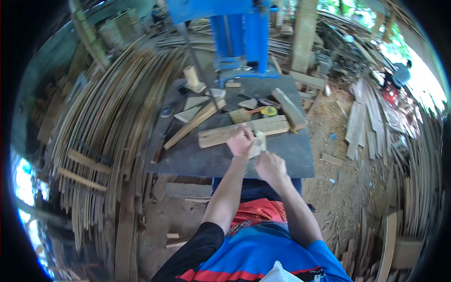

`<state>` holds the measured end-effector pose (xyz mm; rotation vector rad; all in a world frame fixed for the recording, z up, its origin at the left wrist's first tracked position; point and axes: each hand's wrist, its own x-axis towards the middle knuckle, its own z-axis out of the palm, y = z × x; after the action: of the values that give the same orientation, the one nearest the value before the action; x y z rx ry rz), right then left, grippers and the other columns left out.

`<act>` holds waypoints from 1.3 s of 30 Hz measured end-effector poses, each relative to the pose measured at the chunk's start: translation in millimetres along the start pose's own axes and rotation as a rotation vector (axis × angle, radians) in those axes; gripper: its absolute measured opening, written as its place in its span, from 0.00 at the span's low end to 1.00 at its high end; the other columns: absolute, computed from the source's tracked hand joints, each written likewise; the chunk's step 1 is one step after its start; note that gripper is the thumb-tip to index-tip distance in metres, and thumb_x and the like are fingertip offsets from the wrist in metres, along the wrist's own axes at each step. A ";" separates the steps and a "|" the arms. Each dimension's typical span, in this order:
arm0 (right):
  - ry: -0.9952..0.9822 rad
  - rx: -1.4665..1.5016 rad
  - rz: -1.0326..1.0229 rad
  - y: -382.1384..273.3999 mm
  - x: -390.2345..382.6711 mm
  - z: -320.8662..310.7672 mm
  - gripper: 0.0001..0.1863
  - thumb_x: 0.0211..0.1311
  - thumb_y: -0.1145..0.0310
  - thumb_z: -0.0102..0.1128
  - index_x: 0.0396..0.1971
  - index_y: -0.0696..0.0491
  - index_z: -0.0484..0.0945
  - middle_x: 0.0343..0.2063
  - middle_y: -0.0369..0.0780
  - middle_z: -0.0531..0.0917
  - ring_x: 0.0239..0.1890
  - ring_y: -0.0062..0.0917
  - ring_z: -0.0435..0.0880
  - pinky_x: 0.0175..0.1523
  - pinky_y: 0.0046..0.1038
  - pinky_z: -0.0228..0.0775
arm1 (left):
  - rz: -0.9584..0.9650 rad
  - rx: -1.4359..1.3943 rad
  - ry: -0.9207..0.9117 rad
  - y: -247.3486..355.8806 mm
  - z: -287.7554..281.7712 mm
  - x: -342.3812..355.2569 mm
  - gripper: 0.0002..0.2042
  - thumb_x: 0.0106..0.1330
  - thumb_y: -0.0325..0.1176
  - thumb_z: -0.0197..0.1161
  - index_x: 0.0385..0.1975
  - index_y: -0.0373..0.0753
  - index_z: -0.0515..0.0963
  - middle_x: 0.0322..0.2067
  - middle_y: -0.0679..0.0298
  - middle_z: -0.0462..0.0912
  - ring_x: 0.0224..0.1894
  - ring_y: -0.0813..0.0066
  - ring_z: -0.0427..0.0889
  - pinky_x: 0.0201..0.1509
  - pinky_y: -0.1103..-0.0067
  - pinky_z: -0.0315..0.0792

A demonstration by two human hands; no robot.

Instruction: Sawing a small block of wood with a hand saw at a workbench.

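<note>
**Kid:** What are the fingers doing?

**Helper:** The left hand (pixel 241 141) is curled up tight, pressing down on a small pale wood piece (pixel 257 144). The right hand (pixel 270 168) is bent and touches the near end of that piece. How hard it holds, I cannot tell.

**Kid:** Where is the wood piece?

**Helper:** It lies on the dark table (pixel 197 157), near the front edge, just by a long flat board (pixel 221 135) that lies across.

**Kid:** What else is on the table?

**Helper:** A brush (pixel 246 114) with an orange handle, next to a yellow tape measure (pixel 269 111). A thick block (pixel 289 109) sits to the right. A blue machine (pixel 239 35) stands at the back.

**Kid:** And around it?

**Helper:** Big piles of bent wood strips (pixel 108 127) on the left, and sawdust on the ground (pixel 329 183).
</note>
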<state>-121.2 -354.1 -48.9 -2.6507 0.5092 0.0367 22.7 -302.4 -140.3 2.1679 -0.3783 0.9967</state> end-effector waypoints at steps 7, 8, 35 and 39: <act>0.043 0.044 -0.044 8.7 21.4 4.3 0.16 0.65 0.63 0.47 0.31 0.59 0.80 0.30 0.55 0.84 0.37 0.50 0.84 0.43 0.48 0.77 | 0.041 -0.050 -0.038 13.4 -6.5 -5.5 0.20 0.63 0.36 0.57 0.07 0.42 0.71 0.08 0.56 0.73 0.10 0.56 0.74 0.14 0.65 0.68; 0.052 0.038 -0.070 8.8 18.4 9.8 0.16 0.65 0.63 0.47 0.31 0.59 0.80 0.29 0.55 0.84 0.36 0.50 0.85 0.42 0.48 0.77 | -0.007 -0.034 -0.114 11.1 -6.7 -5.0 0.20 0.63 0.36 0.57 0.06 0.42 0.72 0.08 0.56 0.73 0.09 0.56 0.74 0.14 0.64 0.68; -0.034 0.154 -0.130 8.7 -23.5 18.1 0.11 0.52 0.70 0.54 0.22 0.62 0.80 0.26 0.57 0.82 0.32 0.50 0.85 0.39 0.45 0.78 | 0.079 0.098 0.015 -4.5 9.8 13.7 0.22 0.65 0.35 0.53 0.05 0.39 0.72 0.08 0.55 0.74 0.11 0.53 0.75 0.15 0.63 0.68; 0.116 0.175 0.009 25.1 -24.1 12.3 0.12 0.54 0.68 0.53 0.21 0.62 0.80 0.24 0.56 0.83 0.31 0.49 0.85 0.38 0.45 0.78 | 0.052 0.080 -0.037 2.1 1.0 10.4 0.22 0.67 0.36 0.52 0.08 0.38 0.74 0.12 0.53 0.77 0.14 0.51 0.77 0.18 0.62 0.69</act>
<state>-152.0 -361.5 -67.9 -2.4891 0.5364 -0.1530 29.0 -304.3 -131.9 2.2612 -0.4205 1.0174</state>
